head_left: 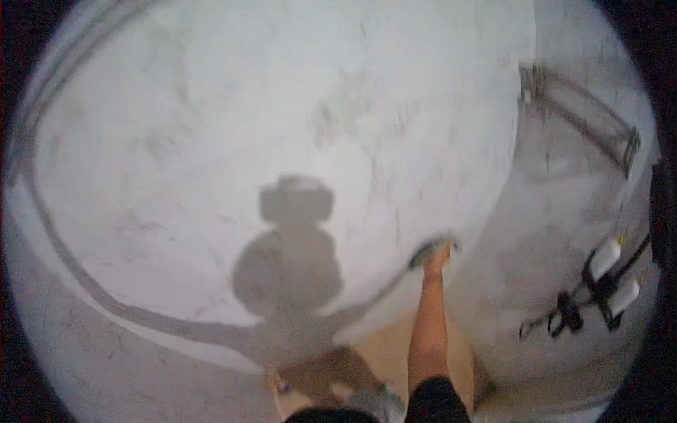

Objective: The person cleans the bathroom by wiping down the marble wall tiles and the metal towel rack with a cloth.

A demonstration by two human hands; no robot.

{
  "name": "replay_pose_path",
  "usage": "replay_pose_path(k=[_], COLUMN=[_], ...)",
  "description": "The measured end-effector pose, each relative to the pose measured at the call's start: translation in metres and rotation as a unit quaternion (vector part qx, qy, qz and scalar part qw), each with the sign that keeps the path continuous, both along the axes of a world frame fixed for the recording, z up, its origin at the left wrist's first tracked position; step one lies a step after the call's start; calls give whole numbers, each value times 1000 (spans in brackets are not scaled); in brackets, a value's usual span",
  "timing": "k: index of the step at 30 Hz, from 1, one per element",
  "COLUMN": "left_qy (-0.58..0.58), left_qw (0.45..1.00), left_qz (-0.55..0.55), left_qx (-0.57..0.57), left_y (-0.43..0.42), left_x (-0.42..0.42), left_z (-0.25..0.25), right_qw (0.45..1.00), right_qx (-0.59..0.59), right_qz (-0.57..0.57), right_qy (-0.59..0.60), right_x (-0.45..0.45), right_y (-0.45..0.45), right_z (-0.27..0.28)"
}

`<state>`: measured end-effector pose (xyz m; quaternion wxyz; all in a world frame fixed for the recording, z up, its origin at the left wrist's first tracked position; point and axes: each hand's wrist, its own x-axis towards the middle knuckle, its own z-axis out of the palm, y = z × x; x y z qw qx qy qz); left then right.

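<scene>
A dark pad (424,253) is held in the right hand (440,259), its fingers seemingly curled though blurred, over the white surface (395,162), contact with it unclear. A head-shaped shadow (289,271) is cast to the hand's left; cables (601,289) are seen to its lower right, a frame (589,120) to its upper right. The left hand's state cannot be told
</scene>
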<state>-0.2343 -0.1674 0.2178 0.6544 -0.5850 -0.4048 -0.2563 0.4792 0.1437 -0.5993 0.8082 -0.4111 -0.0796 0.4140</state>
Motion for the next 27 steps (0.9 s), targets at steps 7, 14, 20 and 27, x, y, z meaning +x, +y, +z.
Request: replay_pose_path(k=[7, 14, 20, 27], left_qy=[105, 39, 63, 151], left_qw=[992, 997, 992, 980], left_qz=[22, 0, 74, 48], left_qx=[73, 71, 74, 120], left_y=[-35, -56, -85, -111], left_x=[28, 88, 136, 171], left_z=[1, -49, -66, -36], right_qw=[945, 918, 879, 750], right_qx=[205, 214, 388, 572], right_qz=[179, 264, 275, -7], right_qy=[180, 204, -24, -332], right_x=[25, -15, -43, -126], right_y=[-16, -87, -61, -46], right_z=[-97, 84, 316, 589])
